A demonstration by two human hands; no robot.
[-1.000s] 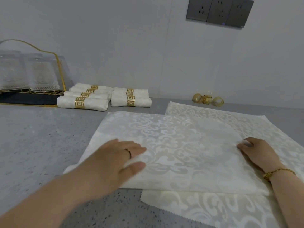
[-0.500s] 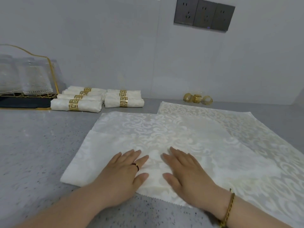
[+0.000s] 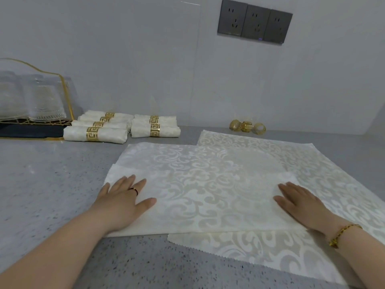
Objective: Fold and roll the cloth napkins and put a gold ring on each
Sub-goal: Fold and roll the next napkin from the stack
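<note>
Head view: both hands are flat, palms down, fingers straight, gripping nothing. The left hand (image 3: 123, 202) presses the left end of the cream damask cloth napkin (image 3: 208, 190), fingertips near its left edge. The right hand (image 3: 300, 203) presses the right end of the same napkin. This napkin lies doubled over on the speckled grey worktop (image 3: 41, 174): the near layer stops short, and a strip of the lower layer shows beyond it on the far side. It is not rolled and has no ring on it. It partly overlaps a second cream damask napkin (image 3: 260, 247), which lies flat and unfolded beneath it and sticks out on the right, far and near sides, showing a zigzag-cut near edge. Three loose gold napkin rings (image 3: 246, 126) sit close together by the wall, just beyond the far edge of the second napkin. The finished rolled cream napkins with gold key-pattern rings (image 3: 94, 133) lie in two groups at far left, well apart from the hands. Beside them is a gold wire rack with clear glasses (image 3: 31, 97). A thin ring (image 3: 135, 189) sits on a left finger and a gold bead bracelet (image 3: 341, 234) on the right wrist. There is a grey triple socket panel (image 3: 254, 21) on the white wall.
</note>
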